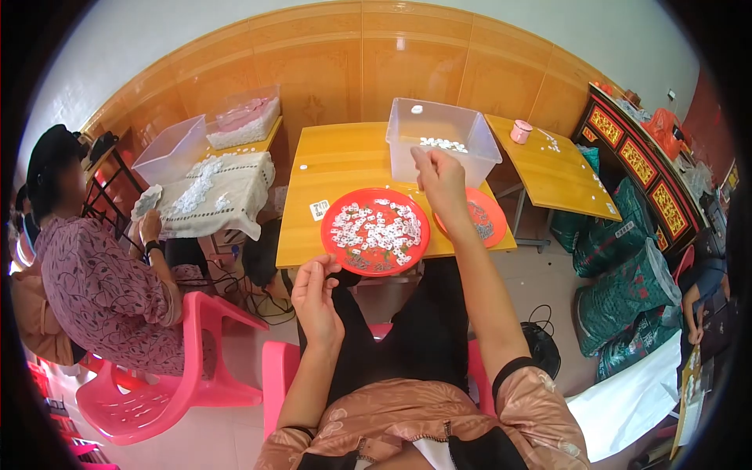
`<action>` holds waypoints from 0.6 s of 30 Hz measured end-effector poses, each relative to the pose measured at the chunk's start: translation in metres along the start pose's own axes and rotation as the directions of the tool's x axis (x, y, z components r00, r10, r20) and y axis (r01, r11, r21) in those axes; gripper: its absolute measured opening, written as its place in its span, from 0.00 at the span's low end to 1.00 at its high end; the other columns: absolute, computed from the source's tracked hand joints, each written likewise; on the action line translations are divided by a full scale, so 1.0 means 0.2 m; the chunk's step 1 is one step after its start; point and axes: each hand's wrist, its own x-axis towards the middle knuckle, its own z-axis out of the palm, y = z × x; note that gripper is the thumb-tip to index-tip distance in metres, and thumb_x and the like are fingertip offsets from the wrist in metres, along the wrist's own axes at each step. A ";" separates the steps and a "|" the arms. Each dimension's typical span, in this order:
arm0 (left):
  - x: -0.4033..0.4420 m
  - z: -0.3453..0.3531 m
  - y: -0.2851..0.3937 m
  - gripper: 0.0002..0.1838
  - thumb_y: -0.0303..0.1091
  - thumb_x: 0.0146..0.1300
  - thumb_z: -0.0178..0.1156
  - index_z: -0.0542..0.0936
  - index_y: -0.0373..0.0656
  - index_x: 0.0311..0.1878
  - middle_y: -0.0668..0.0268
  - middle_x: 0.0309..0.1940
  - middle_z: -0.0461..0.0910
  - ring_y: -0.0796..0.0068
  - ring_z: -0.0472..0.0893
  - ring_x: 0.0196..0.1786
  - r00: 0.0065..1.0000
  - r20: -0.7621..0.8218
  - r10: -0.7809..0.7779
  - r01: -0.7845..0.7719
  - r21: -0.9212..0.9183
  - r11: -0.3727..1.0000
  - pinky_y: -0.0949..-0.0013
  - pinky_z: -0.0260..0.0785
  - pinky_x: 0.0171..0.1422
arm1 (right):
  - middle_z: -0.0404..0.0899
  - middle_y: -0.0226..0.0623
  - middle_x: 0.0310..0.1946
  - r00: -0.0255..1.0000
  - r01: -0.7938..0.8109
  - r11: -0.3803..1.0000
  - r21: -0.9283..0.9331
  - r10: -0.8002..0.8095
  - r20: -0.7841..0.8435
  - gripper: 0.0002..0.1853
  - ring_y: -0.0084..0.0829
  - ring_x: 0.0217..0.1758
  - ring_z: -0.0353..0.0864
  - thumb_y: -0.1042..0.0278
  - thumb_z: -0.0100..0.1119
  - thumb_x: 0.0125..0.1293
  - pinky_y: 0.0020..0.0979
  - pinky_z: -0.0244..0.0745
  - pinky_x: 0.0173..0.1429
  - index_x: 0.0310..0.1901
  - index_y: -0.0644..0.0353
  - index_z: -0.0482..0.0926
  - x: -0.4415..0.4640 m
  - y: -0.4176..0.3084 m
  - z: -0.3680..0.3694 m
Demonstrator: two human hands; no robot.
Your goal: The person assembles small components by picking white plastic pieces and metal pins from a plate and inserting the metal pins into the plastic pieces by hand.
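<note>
My left hand (317,301) is at the near left edge of a red plate (327,252), its fingertips pinched together; what they hold, if anything, is too small to make out. On that plate lie many small white pieces (380,227) with dark marks, plus small grey bits near its front. My right hand (443,184) is raised over an orange-red plate (501,227), with its fingers extended and nothing visible in them. That plate holds small grey metal-looking parts (480,222). Beyond my right hand stands a clear plastic bin (486,157) with white pieces inside. A white oval (417,110) shows against its back wall.
My yellow table (333,157) bears a printed card (319,209). At left, a person (110,274) sits by a cloth-covered table (243,184) with white pieces. A yellow side table (540,168) holds a pink cup (520,131). Green sacks (627,294) stand at right.
</note>
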 end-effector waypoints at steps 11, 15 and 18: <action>0.00 -0.01 -0.01 0.11 0.36 0.68 0.50 0.76 0.39 0.44 0.66 0.41 0.78 0.81 0.76 0.40 1.000 0.014 -0.011 0.011 0.044 0.999 0.78 0.63 0.41 | 0.79 0.45 0.22 0.958 0.098 0.900 -0.424 0.031 0.286 0.11 0.39 0.26 0.80 0.64 0.61 0.52 0.36 0.72 0.31 0.26 0.65 0.80 -0.26 0.54 -0.07; 0.00 -0.01 -0.01 0.11 0.36 0.68 0.50 0.76 0.40 0.44 0.66 0.41 0.78 0.81 0.76 0.39 0.999 0.038 -0.019 0.017 0.046 0.999 0.79 0.63 0.41 | 0.80 0.43 0.23 0.957 0.087 0.858 -0.506 0.069 0.282 0.07 0.40 0.28 0.81 0.67 0.61 0.49 0.37 0.73 0.33 0.27 0.62 0.81 -0.28 0.56 -0.05; 0.00 -0.01 -0.01 0.11 0.36 0.68 0.50 0.76 0.40 0.44 0.66 0.40 0.79 0.81 0.76 0.39 0.998 0.045 -0.035 0.033 0.052 0.998 0.79 0.63 0.41 | 0.80 0.45 0.25 0.933 0.082 0.851 -0.519 0.117 0.340 0.04 0.45 0.31 0.80 0.70 0.58 0.47 0.43 0.74 0.37 0.23 0.58 0.82 -0.29 0.55 -0.01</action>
